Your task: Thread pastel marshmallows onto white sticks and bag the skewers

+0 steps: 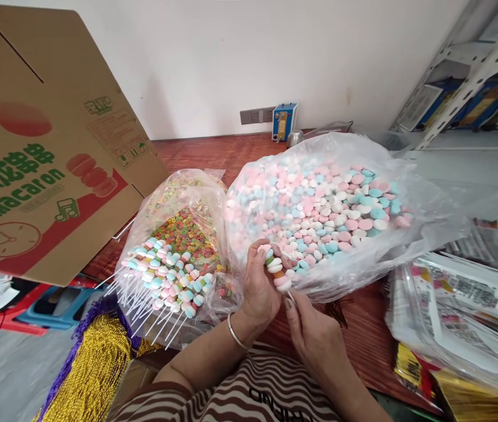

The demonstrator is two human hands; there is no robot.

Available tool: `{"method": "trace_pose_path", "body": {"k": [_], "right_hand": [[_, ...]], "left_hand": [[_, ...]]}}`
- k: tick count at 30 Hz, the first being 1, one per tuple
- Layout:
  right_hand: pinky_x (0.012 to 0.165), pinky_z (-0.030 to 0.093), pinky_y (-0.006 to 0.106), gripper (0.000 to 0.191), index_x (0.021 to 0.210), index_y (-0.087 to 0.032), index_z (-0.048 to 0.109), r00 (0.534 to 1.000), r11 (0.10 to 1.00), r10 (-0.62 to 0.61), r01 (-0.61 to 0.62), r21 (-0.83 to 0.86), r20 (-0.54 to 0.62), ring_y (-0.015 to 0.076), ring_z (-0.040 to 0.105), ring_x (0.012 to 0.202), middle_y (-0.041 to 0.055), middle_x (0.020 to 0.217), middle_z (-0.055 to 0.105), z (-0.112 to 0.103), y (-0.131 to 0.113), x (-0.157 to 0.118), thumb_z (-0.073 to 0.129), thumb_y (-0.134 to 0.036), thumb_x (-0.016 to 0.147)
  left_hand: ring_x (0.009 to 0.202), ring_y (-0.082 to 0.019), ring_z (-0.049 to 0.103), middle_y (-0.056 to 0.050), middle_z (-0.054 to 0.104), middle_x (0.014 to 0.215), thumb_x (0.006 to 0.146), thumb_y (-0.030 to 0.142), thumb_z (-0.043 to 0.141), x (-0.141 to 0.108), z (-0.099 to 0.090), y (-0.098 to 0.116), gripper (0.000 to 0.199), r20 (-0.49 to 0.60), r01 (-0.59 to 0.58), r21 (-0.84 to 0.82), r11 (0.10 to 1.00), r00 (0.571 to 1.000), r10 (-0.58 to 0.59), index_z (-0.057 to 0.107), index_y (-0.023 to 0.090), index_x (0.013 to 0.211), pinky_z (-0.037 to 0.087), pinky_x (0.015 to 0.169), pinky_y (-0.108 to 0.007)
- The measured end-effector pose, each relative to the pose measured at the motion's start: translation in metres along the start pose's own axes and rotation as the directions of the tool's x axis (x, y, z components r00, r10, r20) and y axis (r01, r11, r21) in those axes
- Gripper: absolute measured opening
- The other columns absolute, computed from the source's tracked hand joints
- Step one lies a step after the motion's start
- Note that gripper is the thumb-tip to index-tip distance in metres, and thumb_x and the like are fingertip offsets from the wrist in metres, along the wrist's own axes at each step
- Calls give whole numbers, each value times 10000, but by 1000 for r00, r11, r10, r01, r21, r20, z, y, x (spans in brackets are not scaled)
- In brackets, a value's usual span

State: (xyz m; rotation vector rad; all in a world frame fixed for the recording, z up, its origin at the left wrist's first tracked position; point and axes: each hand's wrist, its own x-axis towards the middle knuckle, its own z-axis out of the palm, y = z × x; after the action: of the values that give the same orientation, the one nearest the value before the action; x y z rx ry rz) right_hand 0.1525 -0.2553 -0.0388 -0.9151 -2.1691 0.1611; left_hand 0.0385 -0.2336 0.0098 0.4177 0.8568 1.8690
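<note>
My left hand (pixel 261 290) is closed around a skewer of stacked marshmallows (pixel 278 274) in pink, white, green and orange. Just below, my right hand (pixel 314 325) pinches the white stick (pixel 291 296) at the skewer's lower end. Behind both hands lies a large clear bag (pixel 429 228) of loose pink, white and blue marshmallows (pixel 336 205). To the left, a second clear bag (pixel 132 234) holds small coloured cereal rings (pixel 182 231). Many finished-looking marshmallow skewers (pixel 165 272) lie across its front, white sticks pointing toward me.
A printed cardboard box (pixel 55 146) stands at the left. Flat plastic packages (pixel 464 310) are stacked at the right on the red-brown table (pixel 205 149). A small blue device (pixel 284 122) stands against the wall. Gold and purple tassels (pixel 94 369) hang at the lower left.
</note>
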Motion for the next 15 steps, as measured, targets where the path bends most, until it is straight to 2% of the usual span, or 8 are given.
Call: {"method": "trace_pose_path", "body": {"k": [5, 9, 15], "right_hand": [[419, 328, 263, 396, 1063, -38, 662, 996, 994, -74, 70, -84, -56, 117, 557, 361, -3, 521, 622, 7, -4, -16, 314, -222, 1103], [416, 340, 255, 394, 1028, -38, 658, 996, 995, -80, 76, -68, -50, 121, 563, 368, -9, 502, 593, 11, -7, -15, 306, -202, 1100], [401, 334, 252, 401, 997, -60, 649, 997, 997, -68, 66, -45, -32, 129, 565, 365, 4, 515, 610, 15, -7, -11, 288, -204, 1096]], "left_hand": [[596, -81, 510, 37, 512, 822, 937, 423, 573, -8, -1, -2, 252, -1, -6, -32, 999, 1000, 6, 543, 232, 1098, 552, 761, -308], [541, -57, 450, 48, 482, 782, 1010, 437, 480, -17, -3, -12, 235, -5, -40, 5, 999, 999, 40, 540, 213, 1047, 542, 727, -277], [573, -69, 470, 30, 503, 836, 1034, 460, 450, -20, -14, -18, 242, 9, -60, 106, 993, 998, 59, 518, 230, 1063, 534, 703, -256]]}}
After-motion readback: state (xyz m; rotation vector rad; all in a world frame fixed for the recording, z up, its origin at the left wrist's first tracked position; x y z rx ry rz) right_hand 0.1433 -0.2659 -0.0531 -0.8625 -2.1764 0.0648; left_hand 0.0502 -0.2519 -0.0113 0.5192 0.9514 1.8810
